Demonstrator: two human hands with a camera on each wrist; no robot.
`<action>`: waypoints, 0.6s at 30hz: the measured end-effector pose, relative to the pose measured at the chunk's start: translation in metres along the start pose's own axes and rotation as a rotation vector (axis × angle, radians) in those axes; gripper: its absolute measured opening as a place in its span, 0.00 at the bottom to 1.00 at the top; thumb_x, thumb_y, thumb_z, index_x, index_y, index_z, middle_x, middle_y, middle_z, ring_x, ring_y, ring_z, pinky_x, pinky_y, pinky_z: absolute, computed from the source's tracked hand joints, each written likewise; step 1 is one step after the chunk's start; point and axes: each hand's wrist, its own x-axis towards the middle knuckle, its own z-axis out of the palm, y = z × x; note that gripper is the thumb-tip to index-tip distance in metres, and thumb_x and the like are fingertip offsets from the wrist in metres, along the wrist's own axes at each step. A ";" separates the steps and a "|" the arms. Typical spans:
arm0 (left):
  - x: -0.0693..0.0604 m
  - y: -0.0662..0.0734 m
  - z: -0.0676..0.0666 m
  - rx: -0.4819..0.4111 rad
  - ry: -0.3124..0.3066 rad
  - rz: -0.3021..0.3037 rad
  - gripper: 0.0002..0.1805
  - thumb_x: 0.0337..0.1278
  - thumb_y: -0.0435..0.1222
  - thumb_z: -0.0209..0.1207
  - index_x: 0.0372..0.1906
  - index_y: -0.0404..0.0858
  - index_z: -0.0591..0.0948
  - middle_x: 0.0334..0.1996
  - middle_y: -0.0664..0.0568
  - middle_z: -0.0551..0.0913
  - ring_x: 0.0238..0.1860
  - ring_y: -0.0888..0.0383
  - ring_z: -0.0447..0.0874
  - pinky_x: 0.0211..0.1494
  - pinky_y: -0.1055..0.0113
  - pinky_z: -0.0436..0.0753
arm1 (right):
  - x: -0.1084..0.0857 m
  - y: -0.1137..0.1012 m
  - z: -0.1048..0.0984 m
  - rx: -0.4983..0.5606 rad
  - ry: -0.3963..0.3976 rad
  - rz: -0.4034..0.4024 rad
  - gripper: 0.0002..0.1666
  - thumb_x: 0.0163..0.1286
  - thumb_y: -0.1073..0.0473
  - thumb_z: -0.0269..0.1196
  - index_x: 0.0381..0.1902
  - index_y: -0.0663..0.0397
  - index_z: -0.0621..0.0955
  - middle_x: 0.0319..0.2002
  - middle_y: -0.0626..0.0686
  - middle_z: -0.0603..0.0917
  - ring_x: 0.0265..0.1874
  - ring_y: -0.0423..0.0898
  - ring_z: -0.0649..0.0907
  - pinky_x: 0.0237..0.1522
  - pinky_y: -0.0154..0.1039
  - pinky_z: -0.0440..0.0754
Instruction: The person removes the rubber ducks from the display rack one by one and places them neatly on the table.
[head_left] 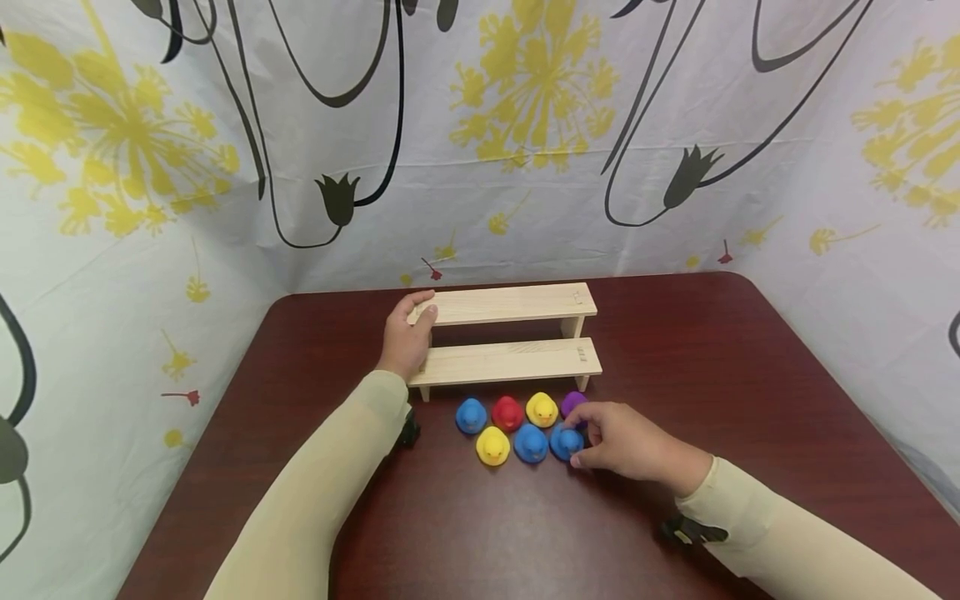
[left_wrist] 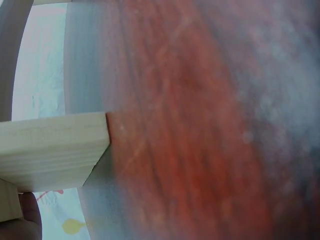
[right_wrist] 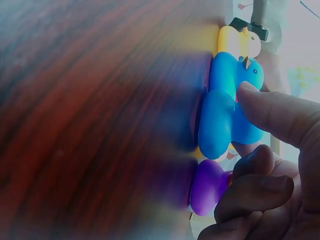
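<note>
A two-step wooden stand (head_left: 510, 363) stands on the table, its left end held by my left hand (head_left: 408, 337), with the thumb on the upper step. Part of that hand shows beside the wood (left_wrist: 55, 150) in the left wrist view. My right hand (head_left: 626, 440) pinches a blue rubber duck (head_left: 564, 443) at the right end of the front row; in the right wrist view the thumb (right_wrist: 270, 107) lies against this duck (right_wrist: 216, 125). Just behind it sits a purple duck (head_left: 573, 403), partly covered by the fingers.
Left of the pinched duck are another blue duck (head_left: 531, 444) and a yellow duck (head_left: 492, 447). Behind them stand a blue duck (head_left: 471, 416), a red duck (head_left: 507, 413) and a yellow duck (head_left: 542, 410). A patterned cloth (head_left: 480, 208) hangs behind the dark red table (head_left: 465, 533).
</note>
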 end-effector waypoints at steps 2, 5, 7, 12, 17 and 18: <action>0.000 0.001 0.000 -0.004 0.001 0.002 0.18 0.81 0.44 0.56 0.68 0.52 0.80 0.73 0.53 0.73 0.49 0.51 0.74 0.64 0.55 0.71 | 0.000 -0.001 0.000 0.001 0.003 0.003 0.21 0.58 0.58 0.81 0.47 0.50 0.85 0.20 0.46 0.74 0.21 0.42 0.74 0.23 0.35 0.71; -0.001 0.002 0.000 -0.004 0.004 0.007 0.18 0.81 0.43 0.55 0.68 0.52 0.80 0.73 0.53 0.73 0.57 0.54 0.73 0.66 0.55 0.70 | -0.001 -0.002 0.000 0.004 0.006 0.004 0.22 0.57 0.58 0.82 0.47 0.51 0.85 0.21 0.46 0.74 0.21 0.42 0.74 0.23 0.35 0.70; -0.001 0.002 0.000 -0.006 0.008 0.007 0.18 0.81 0.43 0.56 0.68 0.52 0.81 0.72 0.53 0.74 0.54 0.56 0.73 0.64 0.56 0.71 | -0.001 -0.002 0.000 0.004 0.008 0.008 0.22 0.57 0.58 0.82 0.47 0.51 0.85 0.21 0.46 0.74 0.21 0.42 0.74 0.22 0.35 0.70; -0.001 0.003 0.000 -0.001 0.009 0.012 0.18 0.81 0.43 0.56 0.68 0.51 0.80 0.70 0.51 0.75 0.43 0.57 0.73 0.61 0.57 0.72 | 0.000 -0.002 0.000 -0.005 0.008 0.014 0.23 0.57 0.58 0.82 0.48 0.50 0.84 0.21 0.46 0.74 0.21 0.42 0.74 0.23 0.35 0.71; -0.001 0.003 0.000 0.002 0.008 0.010 0.20 0.81 0.43 0.56 0.69 0.47 0.79 0.71 0.51 0.74 0.46 0.59 0.72 0.64 0.58 0.71 | -0.001 -0.002 -0.002 -0.005 -0.001 -0.005 0.26 0.56 0.56 0.82 0.50 0.50 0.83 0.21 0.46 0.75 0.22 0.43 0.75 0.23 0.36 0.72; -0.001 0.003 0.000 0.002 0.007 0.009 0.20 0.81 0.43 0.56 0.69 0.47 0.79 0.70 0.51 0.75 0.40 0.57 0.73 0.62 0.58 0.72 | -0.001 -0.001 -0.003 -0.002 -0.002 -0.009 0.26 0.56 0.55 0.82 0.50 0.50 0.83 0.21 0.46 0.75 0.22 0.43 0.75 0.23 0.36 0.72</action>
